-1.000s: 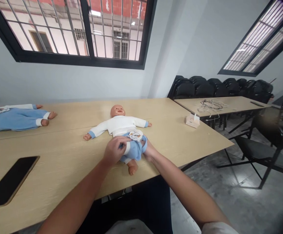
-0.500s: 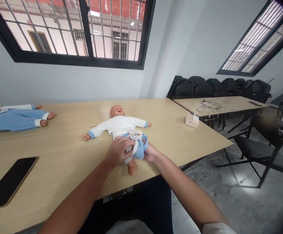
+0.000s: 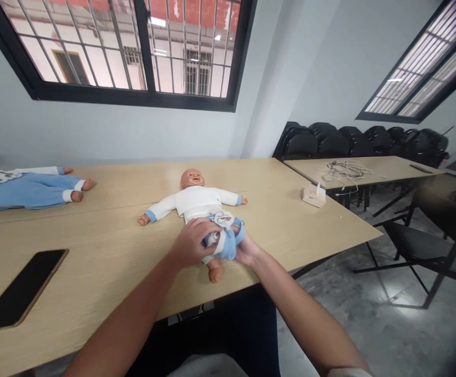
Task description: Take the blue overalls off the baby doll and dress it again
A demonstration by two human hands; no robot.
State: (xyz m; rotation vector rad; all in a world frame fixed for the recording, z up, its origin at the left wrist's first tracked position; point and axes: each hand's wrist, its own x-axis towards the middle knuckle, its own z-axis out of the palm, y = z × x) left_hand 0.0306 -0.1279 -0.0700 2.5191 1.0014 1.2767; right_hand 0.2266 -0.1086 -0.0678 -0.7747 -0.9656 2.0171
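Note:
A baby doll [image 3: 199,198] lies on its back on the table, its head towards the wall, in a white top with blue cuffs. Bunched blue-and-white baby trousers [image 3: 230,245] with a printed figure cover its hips and one leg. My left hand [image 3: 195,242] is closed on the near-left side of the trousers, fingers curled over the cloth. From the right, my right hand [image 3: 247,250] grips the bunched cloth, its fingertips partly hidden. One bare doll foot [image 3: 215,272] sticks out below my hands.
A second doll [image 3: 31,189] in blue trousers lies at far left. A dark phone [image 3: 21,290] rests at near left. To the right stand a tissue box [image 3: 314,195], a table with tangled cables [image 3: 345,170] and a black folding chair [image 3: 427,241]. Stacked chairs [image 3: 300,142] line the wall.
The view has swung slightly left. My right hand and the trousers have shifted a little, and the white cuff now shows more openly. Both hands keep their hold.

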